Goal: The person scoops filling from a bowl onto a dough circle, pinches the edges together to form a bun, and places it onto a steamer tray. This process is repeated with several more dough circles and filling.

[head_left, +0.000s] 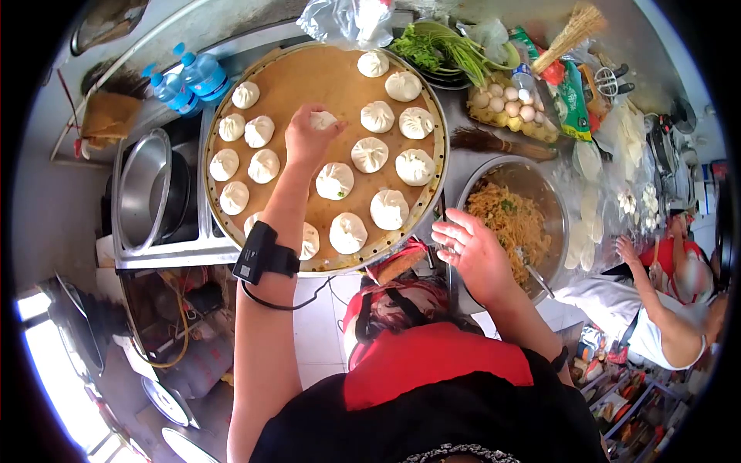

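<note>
Over the upper middle of a large round steamer tray (289, 69), my left hand (309, 135) has its fingers wrapped round a white bun (323, 120). Several pleated buns, such as one at the tray's lower right (388, 209), stand around it. My right hand (480, 251) is held open, fingers apart, between the tray and a metal bowl (562, 202) of shredded filling (505, 220). A spoon handle (540, 282) sticks out of the bowl beside that hand. Nothing shows in my right hand.
Eggs (512, 108) in a carton, leafy greens (432, 50) and a brush (502, 144) lie beyond the bowl. Blue bottles (204, 75) and a metal basin (147, 189) are at left. Dough pieces (588, 212) lie on the right counter, near two co-workers.
</note>
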Tool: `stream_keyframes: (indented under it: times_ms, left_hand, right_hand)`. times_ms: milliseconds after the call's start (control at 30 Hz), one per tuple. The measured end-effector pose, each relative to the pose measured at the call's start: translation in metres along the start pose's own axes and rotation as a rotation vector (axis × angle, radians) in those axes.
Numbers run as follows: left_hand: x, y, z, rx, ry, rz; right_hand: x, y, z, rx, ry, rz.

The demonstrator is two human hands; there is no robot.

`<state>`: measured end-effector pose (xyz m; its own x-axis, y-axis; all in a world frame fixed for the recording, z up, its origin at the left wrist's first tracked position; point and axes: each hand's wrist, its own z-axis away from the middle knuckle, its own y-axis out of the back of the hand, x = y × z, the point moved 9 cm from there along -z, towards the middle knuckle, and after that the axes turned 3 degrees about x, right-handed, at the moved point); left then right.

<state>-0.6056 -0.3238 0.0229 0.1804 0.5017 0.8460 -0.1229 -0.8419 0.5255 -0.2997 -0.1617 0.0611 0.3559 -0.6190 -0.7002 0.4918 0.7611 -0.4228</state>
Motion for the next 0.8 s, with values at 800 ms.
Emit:
stream_keyframes:
  times_ms: [800]
  left_hand:
    - [0.01,-0.096,-0.081,-0.062,-0.254,-0.158]
  right_hand:
    - [0.003,0.098,0.042,0.293,0.016,-0.062]
